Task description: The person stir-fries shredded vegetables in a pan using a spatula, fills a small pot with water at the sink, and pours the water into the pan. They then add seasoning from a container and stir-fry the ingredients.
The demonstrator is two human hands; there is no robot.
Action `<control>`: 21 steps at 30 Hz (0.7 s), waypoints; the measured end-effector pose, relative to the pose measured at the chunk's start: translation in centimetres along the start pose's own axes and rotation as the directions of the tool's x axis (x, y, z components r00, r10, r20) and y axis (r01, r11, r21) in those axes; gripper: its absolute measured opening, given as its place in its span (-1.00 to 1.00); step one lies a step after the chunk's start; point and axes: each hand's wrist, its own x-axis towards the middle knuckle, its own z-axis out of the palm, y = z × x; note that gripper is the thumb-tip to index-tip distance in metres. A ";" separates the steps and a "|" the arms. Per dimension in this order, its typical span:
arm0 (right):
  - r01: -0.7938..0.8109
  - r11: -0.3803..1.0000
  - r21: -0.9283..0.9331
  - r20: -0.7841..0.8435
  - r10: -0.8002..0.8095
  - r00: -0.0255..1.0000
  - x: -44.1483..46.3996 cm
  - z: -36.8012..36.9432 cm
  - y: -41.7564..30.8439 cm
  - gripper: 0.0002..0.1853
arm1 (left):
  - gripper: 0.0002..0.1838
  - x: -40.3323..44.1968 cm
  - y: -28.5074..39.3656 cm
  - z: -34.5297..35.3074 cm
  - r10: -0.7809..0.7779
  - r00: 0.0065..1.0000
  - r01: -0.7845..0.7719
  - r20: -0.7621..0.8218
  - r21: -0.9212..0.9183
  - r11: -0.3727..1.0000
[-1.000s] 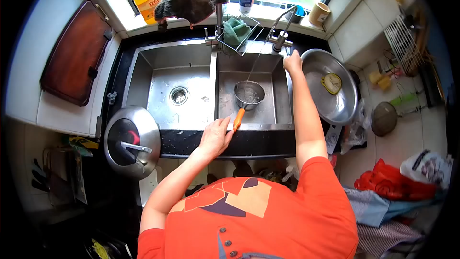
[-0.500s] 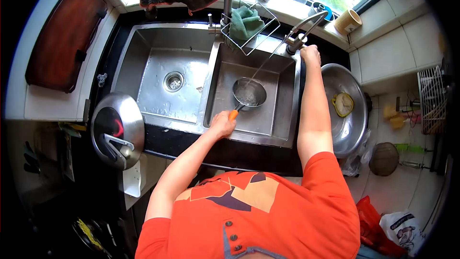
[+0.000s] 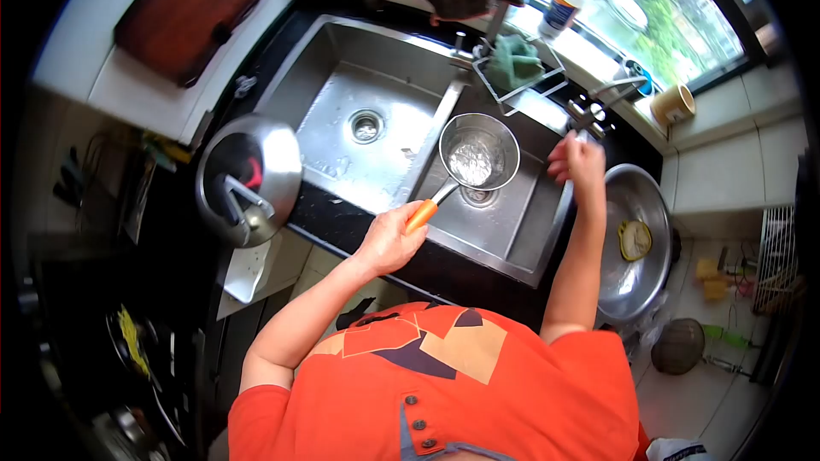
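Note:
My left hand (image 3: 393, 237) is wrapped round the orange handle of a metal water ladle (image 3: 479, 151). Clear water shows in its bowl, which is held over the right basin of the steel sink (image 3: 504, 235). Just below the tap (image 3: 589, 111), my right hand (image 3: 581, 166) hangs apart from it, slightly blurred. Its fingers are loosely bent and apart, with nothing visible in them. No stream from the tap can be seen.
A steel basin (image 3: 659, 196) holding a yellow-rimmed item (image 3: 635, 241) stands right of the sink. A domed metal lid (image 3: 286, 149) is at the left. Behind are a wire rack (image 3: 547, 90) with a green cloth (image 3: 514, 62), a white bottle (image 3: 565, 7) and a wooden cup (image 3: 673, 105).
My right hand has let go of the tap and come back towards me. The water stream has stopped. My left hand has raised the ladle from the basin. The view has turned.

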 end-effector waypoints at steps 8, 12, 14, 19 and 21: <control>-0.581 0.700 0.415 0.829 -0.028 0.558 -19.6 18.9 -4.0 -0.51 | -0.55 -11.5 -2.1 -4.6 0.072 0.965 -0.152 -0.252 -0.317 0.936; -0.494 0.704 0.511 0.742 -0.072 0.666 -28.0 26.6 -8.4 -0.72 | -0.65 -19.3 -2.8 -6.6 0.041 0.880 -0.116 -0.472 -0.130 0.985; -0.453 0.722 0.523 0.749 -0.135 0.649 -31.7 28.9 -10.4 -0.76 | -0.51 -24.3 -3.9 -8.1 0.100 0.827 -0.219 -0.553 -0.154 0.963; -0.472 0.787 0.396 0.890 -0.203 0.408 -39.6 33.4 -16.7 -0.82 | -0.45 -39.8 -6.9 -12.7 0.206 0.825 -0.312 -0.526 -0.119 0.943; -0.470 0.843 0.260 0.956 -0.155 0.250 -43.0 35.2 -19.2 -0.84 | -0.54 -43.9 -9.9 -12.9 0.047 0.758 -0.214 -0.651 -0.180 0.960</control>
